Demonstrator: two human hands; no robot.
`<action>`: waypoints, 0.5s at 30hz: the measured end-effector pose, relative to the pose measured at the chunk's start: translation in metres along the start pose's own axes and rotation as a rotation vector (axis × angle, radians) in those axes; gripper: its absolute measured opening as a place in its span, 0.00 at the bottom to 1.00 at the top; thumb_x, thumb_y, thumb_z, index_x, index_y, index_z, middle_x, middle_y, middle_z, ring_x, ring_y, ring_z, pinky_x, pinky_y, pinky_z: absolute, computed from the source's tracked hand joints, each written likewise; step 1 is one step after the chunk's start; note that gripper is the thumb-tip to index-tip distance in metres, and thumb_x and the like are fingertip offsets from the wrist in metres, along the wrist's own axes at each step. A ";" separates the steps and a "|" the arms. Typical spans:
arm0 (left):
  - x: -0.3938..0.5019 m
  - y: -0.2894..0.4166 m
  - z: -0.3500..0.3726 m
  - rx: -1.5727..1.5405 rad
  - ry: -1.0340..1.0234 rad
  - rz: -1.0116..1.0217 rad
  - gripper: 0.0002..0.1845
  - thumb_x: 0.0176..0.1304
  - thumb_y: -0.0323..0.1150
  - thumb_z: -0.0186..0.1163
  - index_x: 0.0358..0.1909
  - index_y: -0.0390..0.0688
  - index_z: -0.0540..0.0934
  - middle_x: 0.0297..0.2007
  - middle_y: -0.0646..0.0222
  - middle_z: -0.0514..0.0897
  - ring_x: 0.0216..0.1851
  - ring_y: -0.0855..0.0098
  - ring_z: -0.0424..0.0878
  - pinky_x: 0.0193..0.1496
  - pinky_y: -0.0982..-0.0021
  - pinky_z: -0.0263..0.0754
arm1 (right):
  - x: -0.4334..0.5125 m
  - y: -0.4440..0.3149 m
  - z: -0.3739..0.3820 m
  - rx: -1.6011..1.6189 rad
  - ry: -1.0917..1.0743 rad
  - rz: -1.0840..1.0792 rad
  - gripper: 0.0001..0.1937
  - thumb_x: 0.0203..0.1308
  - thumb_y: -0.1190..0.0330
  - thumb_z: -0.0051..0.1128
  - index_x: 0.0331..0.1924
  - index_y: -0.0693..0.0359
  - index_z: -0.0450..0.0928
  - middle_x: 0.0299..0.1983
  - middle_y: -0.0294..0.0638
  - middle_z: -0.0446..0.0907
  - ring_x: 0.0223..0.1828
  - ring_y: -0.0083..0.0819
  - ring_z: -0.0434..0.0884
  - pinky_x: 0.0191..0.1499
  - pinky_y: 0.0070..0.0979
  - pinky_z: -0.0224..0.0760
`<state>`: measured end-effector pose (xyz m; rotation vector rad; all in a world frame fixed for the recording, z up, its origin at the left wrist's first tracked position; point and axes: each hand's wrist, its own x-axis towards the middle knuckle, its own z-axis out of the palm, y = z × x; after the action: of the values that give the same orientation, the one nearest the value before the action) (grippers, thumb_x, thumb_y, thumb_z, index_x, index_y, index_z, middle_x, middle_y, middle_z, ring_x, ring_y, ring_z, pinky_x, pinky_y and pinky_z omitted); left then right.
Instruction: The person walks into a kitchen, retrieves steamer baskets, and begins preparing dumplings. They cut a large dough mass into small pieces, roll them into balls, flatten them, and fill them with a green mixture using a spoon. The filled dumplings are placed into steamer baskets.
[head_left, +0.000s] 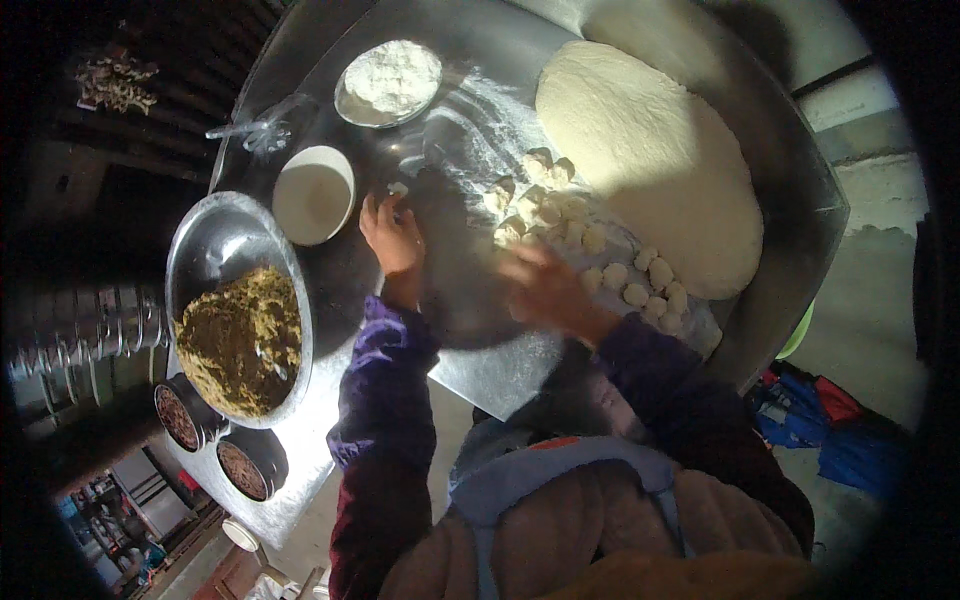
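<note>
My left hand (393, 238) is over the metal table, its fingers bent. A small white lump of dough (397, 189) shows at its fingertips; whether they grip it is unclear. My right hand (541, 283) is blurred, beside a cluster of floured dough pieces (549, 210) on its far side. What its fingers hold, if anything, cannot be made out. Close to my right wrist lie several rounder dough balls (636, 294). Behind them rests a large slab of dough (645, 165), partly in shadow.
A bowl of white flour (394, 79) stands at the back, with flour scattered nearby. To the left are a pale bowl (313, 196), a clear plastic bag (266, 135) and a large metal basin (306, 330) of yellow-green filling (240, 341). Two dark tins (274, 457) stand near the table's corner.
</note>
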<state>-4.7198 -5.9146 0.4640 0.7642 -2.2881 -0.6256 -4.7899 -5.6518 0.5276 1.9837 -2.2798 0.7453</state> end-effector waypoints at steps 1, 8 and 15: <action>-0.008 0.006 0.003 0.000 0.033 0.027 0.20 0.52 0.25 0.62 0.50 0.42 0.76 0.60 0.51 0.69 0.61 0.45 0.64 0.64 0.51 0.57 | 0.005 0.020 -0.005 -0.118 0.102 0.021 0.23 0.48 0.64 0.64 0.52 0.54 0.77 0.59 0.53 0.68 0.62 0.48 0.67 0.59 0.39 0.65; -0.052 0.048 0.037 0.150 -0.314 -0.042 0.32 0.66 0.52 0.48 0.66 0.43 0.63 0.67 0.50 0.60 0.69 0.41 0.51 0.64 0.35 0.45 | 0.025 0.067 0.039 -0.182 0.134 0.310 0.33 0.53 0.50 0.59 0.59 0.61 0.69 0.66 0.54 0.61 0.67 0.53 0.59 0.61 0.52 0.54; -0.049 0.144 0.090 -0.072 -0.725 0.574 0.36 0.57 0.54 0.57 0.64 0.46 0.66 0.66 0.56 0.62 0.68 0.49 0.55 0.61 0.37 0.49 | -0.078 0.068 0.005 -0.420 0.119 0.588 0.28 0.53 0.57 0.57 0.58 0.59 0.69 0.62 0.50 0.65 0.64 0.50 0.63 0.61 0.48 0.56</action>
<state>-4.8030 -5.7582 0.4684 -0.2282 -2.9175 -0.7772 -4.8376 -5.5765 0.4757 1.0743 -2.6776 0.3348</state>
